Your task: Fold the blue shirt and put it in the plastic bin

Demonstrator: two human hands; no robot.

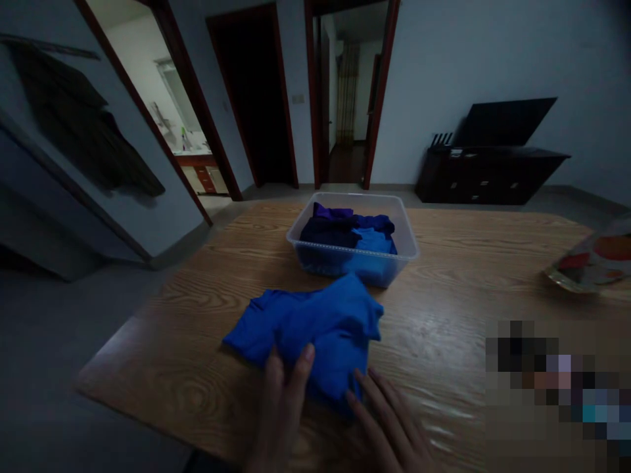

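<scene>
A bright blue piece of clothing (320,322) lies loosely bunched on the wooden table (197,368), with creases and an uneven outline. At its near edge, my left hand (282,407) rests with two fingers stretched apart against the fabric. My right hand (392,420) is beside the near right corner, fingers extended and slightly spread, the tips at the cloth. Just beyond the garment stands a clear plastic bin (408,240). Inside it are folded clothes: a purple one (332,212), a dark navy one (328,231) and a light blue one (372,241).
A shiny printed plastic bag (591,259) sits at the table's right side. Pixelation hides the lower right corner. Across the room are a dark TV cabinet (486,176) with a television (505,123), doorways, and a dark garment (79,118) hanging on the left wall.
</scene>
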